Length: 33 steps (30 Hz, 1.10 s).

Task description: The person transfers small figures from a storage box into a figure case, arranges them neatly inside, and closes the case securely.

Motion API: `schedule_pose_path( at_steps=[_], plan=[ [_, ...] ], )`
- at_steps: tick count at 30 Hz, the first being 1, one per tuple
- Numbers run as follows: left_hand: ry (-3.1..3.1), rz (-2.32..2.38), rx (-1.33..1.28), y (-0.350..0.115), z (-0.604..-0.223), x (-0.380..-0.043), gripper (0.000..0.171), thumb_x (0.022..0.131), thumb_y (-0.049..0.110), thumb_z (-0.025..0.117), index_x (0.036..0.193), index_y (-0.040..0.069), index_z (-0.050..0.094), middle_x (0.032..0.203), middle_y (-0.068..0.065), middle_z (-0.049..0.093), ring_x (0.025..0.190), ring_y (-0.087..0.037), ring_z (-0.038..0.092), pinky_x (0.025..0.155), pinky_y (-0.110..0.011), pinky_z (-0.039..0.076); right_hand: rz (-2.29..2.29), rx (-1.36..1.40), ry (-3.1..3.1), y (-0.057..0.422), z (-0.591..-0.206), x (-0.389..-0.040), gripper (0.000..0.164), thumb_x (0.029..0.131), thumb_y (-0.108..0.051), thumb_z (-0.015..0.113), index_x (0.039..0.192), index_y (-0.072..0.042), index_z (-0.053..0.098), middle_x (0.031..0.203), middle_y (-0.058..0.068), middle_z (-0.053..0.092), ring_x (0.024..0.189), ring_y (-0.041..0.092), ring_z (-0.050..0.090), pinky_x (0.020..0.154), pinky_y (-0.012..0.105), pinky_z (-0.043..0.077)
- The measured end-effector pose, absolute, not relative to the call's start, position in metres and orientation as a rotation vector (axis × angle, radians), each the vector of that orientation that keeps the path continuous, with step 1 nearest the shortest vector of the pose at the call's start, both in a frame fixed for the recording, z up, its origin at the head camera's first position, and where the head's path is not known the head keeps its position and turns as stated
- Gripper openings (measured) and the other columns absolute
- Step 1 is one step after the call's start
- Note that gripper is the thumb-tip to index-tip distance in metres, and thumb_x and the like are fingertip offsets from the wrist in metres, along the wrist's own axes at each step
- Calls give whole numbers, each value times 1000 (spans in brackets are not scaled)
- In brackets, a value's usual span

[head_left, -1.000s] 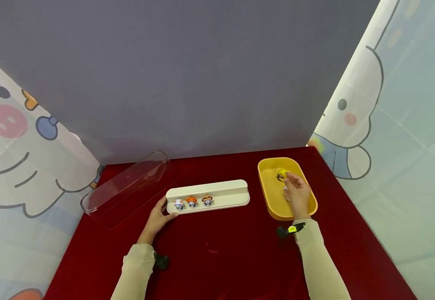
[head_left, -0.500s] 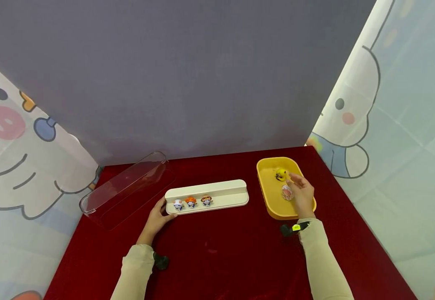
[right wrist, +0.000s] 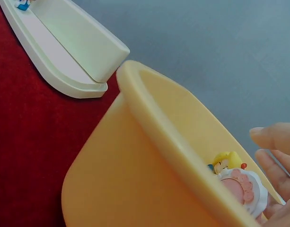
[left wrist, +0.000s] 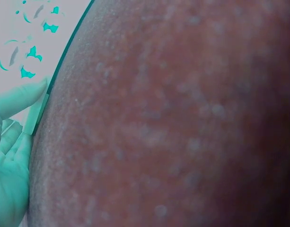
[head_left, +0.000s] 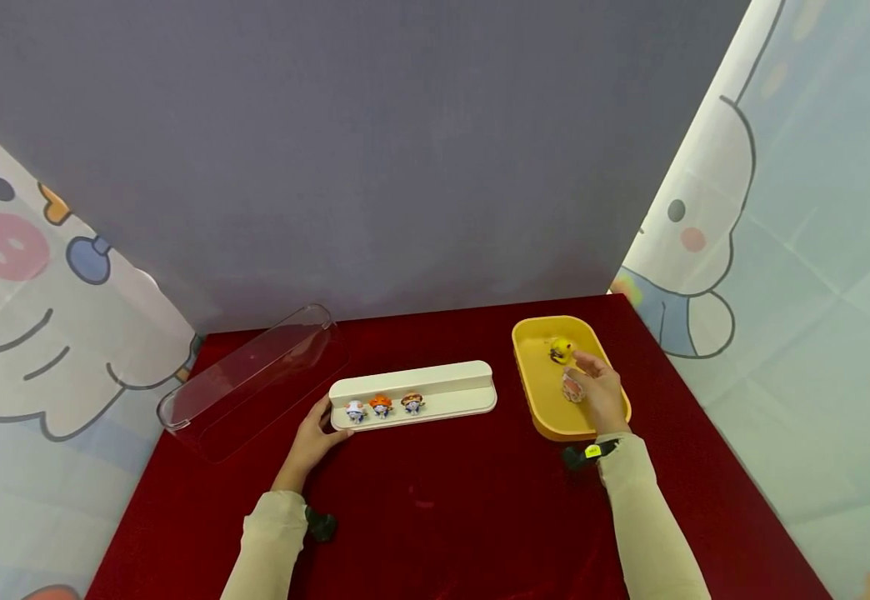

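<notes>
My left hand [head_left: 312, 442] grips the left end of a long white stepped display base [head_left: 453, 402], with the thumb along its front edge. Three small toy figures stand on the base: a white-topped figure [head_left: 356, 410], an orange-topped figure [head_left: 381, 405] and a brown-topped figure [head_left: 412, 402]. Over the yellow tray [head_left: 547, 421], my right hand [head_left: 602, 392] has its thumb and fingers apart. Beside them in the tray is a pink-and-white scalloped toy figure [right wrist: 240, 189]. A yellow-haired figure [head_left: 561, 350] lies farther back there.
A clear plastic cover [head_left: 255, 375] lies at the left, behind my left hand. Dark red cloth [head_left: 435, 508] covers the table. A grey panel [head_left: 420, 167] rises at the back, with cartoon-printed curtains [head_left: 817, 292] at both sides.
My right hand has drawn slightly right, then back a little left, within the tray, uncovering the pink-and-white figure. The left hand stays on the base.
</notes>
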<state>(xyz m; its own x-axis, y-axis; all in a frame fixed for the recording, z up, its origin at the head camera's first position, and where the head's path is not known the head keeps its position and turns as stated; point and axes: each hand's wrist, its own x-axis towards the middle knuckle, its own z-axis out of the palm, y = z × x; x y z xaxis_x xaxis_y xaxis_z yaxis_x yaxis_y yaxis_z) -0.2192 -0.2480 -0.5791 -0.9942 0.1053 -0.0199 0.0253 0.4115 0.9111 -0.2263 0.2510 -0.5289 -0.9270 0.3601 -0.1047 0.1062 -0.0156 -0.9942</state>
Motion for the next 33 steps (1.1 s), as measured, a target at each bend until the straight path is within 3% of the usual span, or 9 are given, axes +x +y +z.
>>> schedule_pose_path(
  at_steps=[5,10,15,23,33],
  plan=[
    [2572,1681,140,-248,-579,-220,89,76,-1,76,148,-2,23,150,-24,23,133,-42,33,105,-48,35,2046,-520,-2165,251,-529,-225,49,87,-9,66,132,1,50,135,19,46,110,16,46,74,11,45],
    [2570,1679,142,-248,-580,-219,89,76,0,76,147,-4,23,149,-26,23,133,-44,32,105,-49,35,2060,-508,-2236,253,-532,-225,47,88,-6,64,132,4,49,129,22,50,89,2,54,70,13,48],
    [2577,1682,139,-248,-580,-218,89,76,-1,76,147,-4,23,149,-26,23,132,-44,32,105,-48,34,2132,-481,-2219,254,-534,-226,48,88,-2,62,133,7,46,123,24,54,70,4,56,65,20,50],
    [2570,1697,138,-248,-580,-217,90,75,-2,76,147,-4,23,150,-25,24,133,-42,33,105,-47,35,2046,-453,-2272,255,-535,-225,43,89,-3,61,129,8,50,112,15,59,76,2,56,65,18,48],
    [2568,1697,143,-248,-580,-218,89,75,-2,76,147,-4,23,150,-25,23,133,-43,32,105,-48,35,2047,-452,-2307,256,-535,-225,44,91,-8,60,131,6,49,129,25,50,82,-1,55,70,17,49]
  ],
)
